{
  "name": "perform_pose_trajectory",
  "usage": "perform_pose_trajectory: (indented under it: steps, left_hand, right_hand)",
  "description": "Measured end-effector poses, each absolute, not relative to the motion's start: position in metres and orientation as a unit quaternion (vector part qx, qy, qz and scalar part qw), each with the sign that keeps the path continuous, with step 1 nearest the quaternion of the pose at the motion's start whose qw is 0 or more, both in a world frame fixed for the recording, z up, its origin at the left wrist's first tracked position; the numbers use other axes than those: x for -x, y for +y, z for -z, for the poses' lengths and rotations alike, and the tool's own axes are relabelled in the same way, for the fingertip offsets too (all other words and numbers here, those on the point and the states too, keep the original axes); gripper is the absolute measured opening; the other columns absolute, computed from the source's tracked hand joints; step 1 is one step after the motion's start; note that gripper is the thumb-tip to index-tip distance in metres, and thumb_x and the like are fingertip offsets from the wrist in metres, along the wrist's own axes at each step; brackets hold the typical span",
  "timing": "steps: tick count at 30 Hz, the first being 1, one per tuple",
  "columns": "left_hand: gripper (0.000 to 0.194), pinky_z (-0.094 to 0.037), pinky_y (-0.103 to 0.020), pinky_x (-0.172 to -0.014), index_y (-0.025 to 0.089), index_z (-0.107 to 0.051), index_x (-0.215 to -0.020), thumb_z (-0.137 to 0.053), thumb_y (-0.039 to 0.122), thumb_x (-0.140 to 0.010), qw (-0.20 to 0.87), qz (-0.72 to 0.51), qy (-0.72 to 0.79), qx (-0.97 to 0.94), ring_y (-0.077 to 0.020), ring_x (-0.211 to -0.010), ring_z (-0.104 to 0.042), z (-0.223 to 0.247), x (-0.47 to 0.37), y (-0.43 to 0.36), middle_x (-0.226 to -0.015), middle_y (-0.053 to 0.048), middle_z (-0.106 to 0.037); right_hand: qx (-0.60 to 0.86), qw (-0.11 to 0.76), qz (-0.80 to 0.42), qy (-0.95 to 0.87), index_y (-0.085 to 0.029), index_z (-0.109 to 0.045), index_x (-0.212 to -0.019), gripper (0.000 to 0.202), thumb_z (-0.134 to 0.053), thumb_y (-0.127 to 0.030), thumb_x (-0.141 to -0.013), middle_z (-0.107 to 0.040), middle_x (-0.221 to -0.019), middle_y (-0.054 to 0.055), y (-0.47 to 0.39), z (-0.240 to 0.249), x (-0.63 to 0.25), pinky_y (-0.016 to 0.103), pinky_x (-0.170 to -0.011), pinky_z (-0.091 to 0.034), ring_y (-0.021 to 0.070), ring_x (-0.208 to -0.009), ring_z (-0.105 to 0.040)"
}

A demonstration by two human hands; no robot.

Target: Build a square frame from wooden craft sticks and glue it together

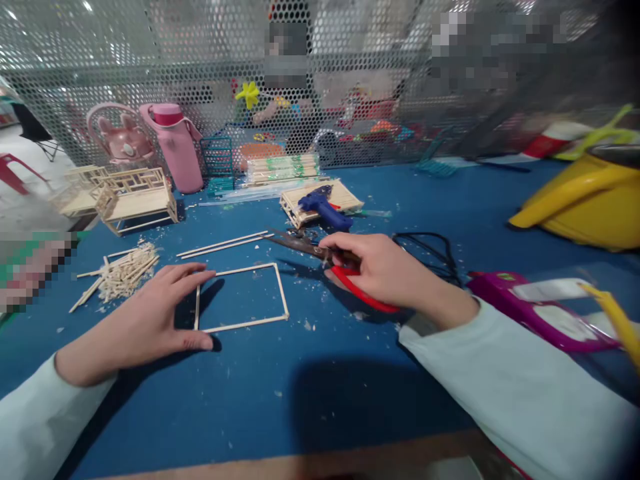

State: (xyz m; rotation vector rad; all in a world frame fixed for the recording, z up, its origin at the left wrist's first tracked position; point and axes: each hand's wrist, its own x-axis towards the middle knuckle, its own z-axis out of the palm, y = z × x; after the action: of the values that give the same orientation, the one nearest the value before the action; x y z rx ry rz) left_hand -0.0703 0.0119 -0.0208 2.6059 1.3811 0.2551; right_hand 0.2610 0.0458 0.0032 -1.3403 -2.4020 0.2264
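Observation:
My right hand grips a pair of scissors with red handles, its dark blades pointing left just above the blue table. Flat on the table lies a rectangular frame of thin wooden sticks. Over its left side my left hand is spread, thumb and fingers apart near two corners; whether they touch it I cannot tell. Beyond the frame rest two loose sticks, side by side. A pile of short stick pieces sits left of them, past my left hand.
A blue glue gun lies on a slatted stick piece. Small stick-built furniture and a pink bottle stand at the back left. At the right are a purple tape dispenser and a yellow container. Perforated metal closes the back.

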Motion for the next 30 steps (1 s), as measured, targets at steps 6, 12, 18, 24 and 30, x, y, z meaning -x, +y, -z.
perform_pose_trajectory:
  steps: [6,12,18,24,30]
  left_hand:
    - [0.08,-0.037,-0.047,-0.099,0.028,-0.035,-0.135,-0.06,0.06,-0.066,0.117,-0.045,0.451,-0.884,-0.031,-0.125,-0.038,0.025,0.079,0.016,-0.137,-0.01,-0.042]
    - [0.071,-0.038,-0.042,-0.101,0.029,-0.036,-0.135,-0.061,0.05,-0.072,0.115,-0.109,0.444,-0.882,-0.0286,-0.126,-0.038,0.02,0.07,0.011,-0.143,-0.009,-0.031]
    - [0.066,-0.04,-0.041,-0.099,0.033,-0.028,-0.138,-0.057,0.031,-0.079,0.13,-0.153,0.401,-0.894,-0.0285,-0.128,-0.035,0.011,0.06,0.0,-0.149,-0.008,-0.019]
    - [0.071,-0.045,-0.036,-0.094,0.035,-0.016,-0.141,-0.053,0.021,-0.082,0.18,-0.242,0.387,-0.872,-0.0248,-0.122,-0.045,0.016,0.055,0.0,-0.15,-0.011,-0.013]
    - [0.065,-0.05,-0.029,-0.087,0.037,-0.023,-0.138,-0.051,0.016,-0.083,0.356,-0.466,0.37,-0.72,-0.0185,-0.107,-0.058,0.02,0.039,-0.004,-0.148,-0.01,-0.021]
  right_hand:
    - [0.573,0.234,-0.095,-0.78,-0.017,-0.062,-0.1,0.034,-0.063,-0.031,-0.069,-0.068,-0.074,0.004,0.048,0.014,-0.249,0.024,-0.056,-0.042,0.0162,-0.063,-0.06]
    - [0.569,0.293,-0.148,-0.754,-0.017,-0.063,-0.098,0.033,-0.066,-0.032,-0.069,-0.069,-0.081,0.005,0.049,0.022,-0.244,0.028,-0.063,-0.047,0.0186,-0.069,-0.063]
    - [0.509,0.4,-0.358,-0.673,-0.016,-0.054,-0.105,0.054,-0.07,-0.044,-0.062,-0.068,-0.083,0.007,0.05,0.023,-0.239,0.031,-0.064,-0.051,0.0186,-0.072,-0.064]
    - [0.515,0.38,-0.469,-0.609,-0.017,-0.054,-0.097,0.052,-0.075,-0.04,-0.056,-0.061,-0.066,-0.001,0.042,0.011,-0.226,0.024,-0.047,-0.047,0.0114,-0.051,-0.056]
    - [0.47,0.435,-0.563,-0.522,-0.019,-0.051,-0.096,0.05,-0.076,-0.037,-0.057,-0.054,-0.06,-0.005,0.032,0.007,-0.214,0.019,-0.041,-0.039,0.0089,-0.048,-0.051]
